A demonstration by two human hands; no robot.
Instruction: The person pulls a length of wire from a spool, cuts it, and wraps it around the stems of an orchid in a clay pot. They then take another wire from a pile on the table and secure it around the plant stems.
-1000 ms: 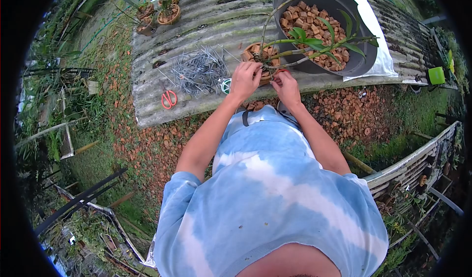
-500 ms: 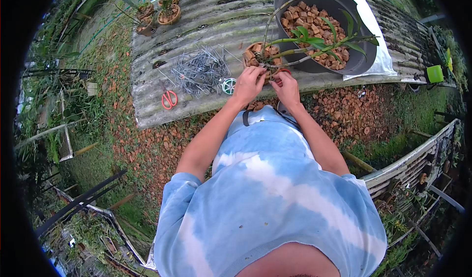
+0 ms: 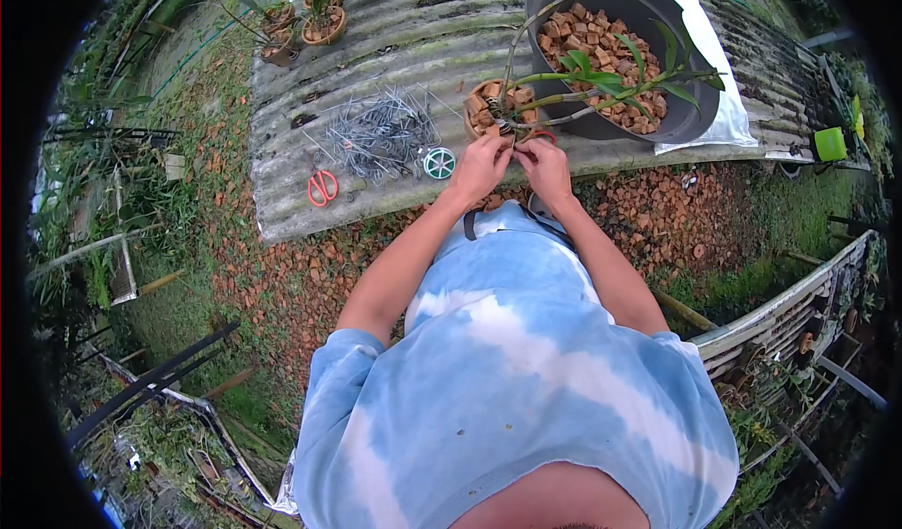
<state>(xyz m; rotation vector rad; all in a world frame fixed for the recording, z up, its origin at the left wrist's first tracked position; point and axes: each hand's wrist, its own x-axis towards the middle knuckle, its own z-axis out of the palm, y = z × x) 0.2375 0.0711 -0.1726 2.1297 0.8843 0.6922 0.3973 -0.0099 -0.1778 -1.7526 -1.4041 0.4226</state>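
Note:
A clay pot (image 3: pixel 476 121) filled with brown chunks stands at the near edge of the corrugated sheet, with a long-stemmed green plant (image 3: pixel 564 97) leaning out of it to the right. At the pot's near side my left hand (image 3: pixel 482 164) and my right hand (image 3: pixel 545 168) meet, fingertips pinched together. What lies between the fingers is too small to make out. A red-handled tool (image 3: pixel 543 136) shows partly just beyond my right hand. Left of my left hand lies a green-and-white reel (image 3: pixel 439 163).
On the corrugated sheet (image 3: pixel 310 200) lie a heap of metal wires (image 3: pixel 381 134) and red-handled scissors (image 3: pixel 322 188). A large dark tub (image 3: pixel 695 120) of brown chunks stands on a white bag (image 3: pixel 736 106). Small potted plants (image 3: pixel 324 26) are at the back left.
My hands have come closer together, their fingertips now meeting in front of the pot. More of the red-handled tool shows beyond my right hand.

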